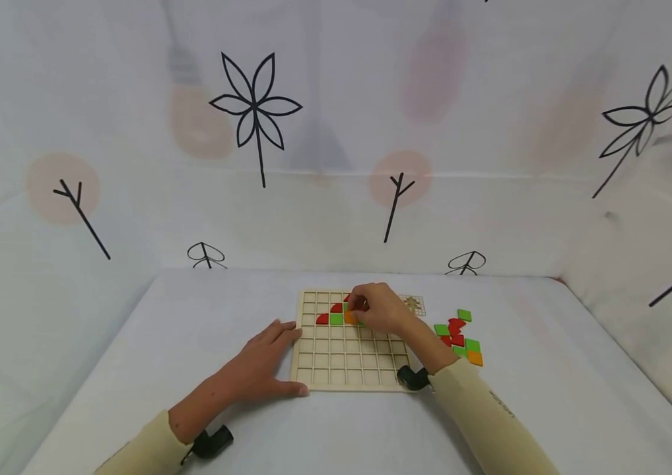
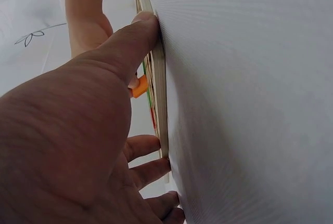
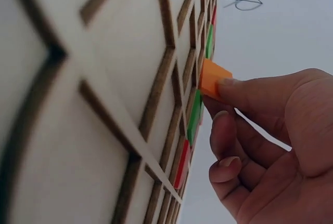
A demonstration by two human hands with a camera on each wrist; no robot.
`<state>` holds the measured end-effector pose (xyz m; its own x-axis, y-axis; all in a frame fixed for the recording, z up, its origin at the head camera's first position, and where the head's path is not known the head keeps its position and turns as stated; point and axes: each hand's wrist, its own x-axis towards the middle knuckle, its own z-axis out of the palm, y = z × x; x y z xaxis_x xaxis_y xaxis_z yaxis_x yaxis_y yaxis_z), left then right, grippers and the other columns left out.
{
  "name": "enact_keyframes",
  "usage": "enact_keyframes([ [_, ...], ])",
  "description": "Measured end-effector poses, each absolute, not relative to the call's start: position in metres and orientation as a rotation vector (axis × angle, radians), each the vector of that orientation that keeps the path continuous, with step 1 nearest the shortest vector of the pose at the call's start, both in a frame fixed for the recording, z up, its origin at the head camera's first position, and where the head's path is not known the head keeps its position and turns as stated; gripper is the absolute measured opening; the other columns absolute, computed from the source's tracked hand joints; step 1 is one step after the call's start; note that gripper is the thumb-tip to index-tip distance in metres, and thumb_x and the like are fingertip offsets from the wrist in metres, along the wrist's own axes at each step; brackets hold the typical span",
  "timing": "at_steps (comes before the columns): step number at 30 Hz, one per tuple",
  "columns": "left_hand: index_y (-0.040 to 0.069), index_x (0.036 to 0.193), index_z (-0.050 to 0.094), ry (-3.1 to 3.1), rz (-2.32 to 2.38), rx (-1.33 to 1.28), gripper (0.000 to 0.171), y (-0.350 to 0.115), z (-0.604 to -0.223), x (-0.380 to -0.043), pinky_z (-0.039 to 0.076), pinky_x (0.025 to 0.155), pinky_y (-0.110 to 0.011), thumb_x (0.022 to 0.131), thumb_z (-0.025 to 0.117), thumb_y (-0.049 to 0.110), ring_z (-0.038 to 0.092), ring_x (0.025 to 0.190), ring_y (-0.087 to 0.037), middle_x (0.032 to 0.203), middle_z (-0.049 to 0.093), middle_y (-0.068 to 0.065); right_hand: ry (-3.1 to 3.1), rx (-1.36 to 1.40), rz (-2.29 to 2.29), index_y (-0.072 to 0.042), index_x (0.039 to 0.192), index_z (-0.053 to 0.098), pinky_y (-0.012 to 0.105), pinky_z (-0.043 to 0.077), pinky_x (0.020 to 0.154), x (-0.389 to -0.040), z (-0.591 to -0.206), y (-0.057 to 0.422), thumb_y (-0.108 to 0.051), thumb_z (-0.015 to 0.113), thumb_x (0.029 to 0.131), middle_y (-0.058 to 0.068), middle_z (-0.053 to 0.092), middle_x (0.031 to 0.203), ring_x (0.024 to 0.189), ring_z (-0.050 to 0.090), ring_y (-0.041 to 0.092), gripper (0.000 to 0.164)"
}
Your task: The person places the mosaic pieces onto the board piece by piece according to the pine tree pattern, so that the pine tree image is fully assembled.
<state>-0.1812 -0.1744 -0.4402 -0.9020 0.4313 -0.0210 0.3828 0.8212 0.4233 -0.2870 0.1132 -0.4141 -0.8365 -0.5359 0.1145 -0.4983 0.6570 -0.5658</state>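
Note:
A square wooden grid board [image 1: 338,362] lies flat on the white table. My right hand [image 1: 380,309] is over its upper part, pinching an orange tile [image 3: 212,78] between thumb and fingers. The tile is tilted, with one edge right at a grid cell. Around it sit green tiles [image 3: 194,117] and red tiles [image 3: 181,164], slotted into cells. In the head view the right hand partly covers this cluster. My left hand [image 1: 261,363] rests against the board's left side, fingers spread. The left wrist view shows its thumb and fingertips touching the board's edge [image 2: 160,78].
Loose red, green and orange tiles [image 1: 472,357] lie in a scattered group right of the board. Beyond the right hand is a small card with a printed grid pattern [image 1: 413,304]. A white cloth with drawn plants [image 1: 336,218] surrounds the table at the back and sides.

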Motion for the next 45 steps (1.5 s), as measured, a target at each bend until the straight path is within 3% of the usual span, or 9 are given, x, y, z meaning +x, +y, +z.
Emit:
enact_keyframes([
  [12, 0.016, 0.162, 0.042, 2.889, 0.64, 0.662, 0.106, -0.175, -0.443, -0.183, 0.029, 0.124, -0.06, 0.08, 0.084, 0.069, 0.021, 0.161, -0.04, 0.169, 0.035, -0.006, 2.812, -0.838, -0.92, -0.007, 0.1, 0.076, 0.035, 0.054, 0.077, -0.286, -0.417, 0.113, -0.009, 0.077, 0.098, 0.001, 0.07, 0.098, 0.083, 0.061, 0.014, 0.003],
  [25, 0.017, 0.162, 0.043, 2.892, 0.62, 0.646, 0.106, -0.176, -0.443, -0.183, 0.031, 0.123, -0.06, 0.079, 0.083, 0.07, 0.022, 0.161, -0.04, 0.17, 0.035, -0.005, 2.835, -0.815, -0.886, -0.013, 0.093, 0.077, 0.035, 0.052, 0.077, -0.285, -0.419, 0.116, -0.011, 0.078, 0.097, -0.003, 0.067, 0.093, 0.082, 0.058, 0.014, 0.005],
  [45, 0.016, 0.162, 0.042, 2.894, 0.61, 0.669, 0.106, -0.175, -0.443, -0.183, 0.029, 0.124, -0.06, 0.08, 0.083, 0.069, 0.021, 0.161, -0.04, 0.17, 0.034, -0.005, 2.923, -0.784, -0.857, -0.01, 0.099, 0.076, 0.03, 0.05, 0.065, -0.272, -0.407, 0.182, -0.007, 0.072, 0.099, -0.004, 0.067, 0.091, 0.074, 0.056, 0.014, 0.005],
])
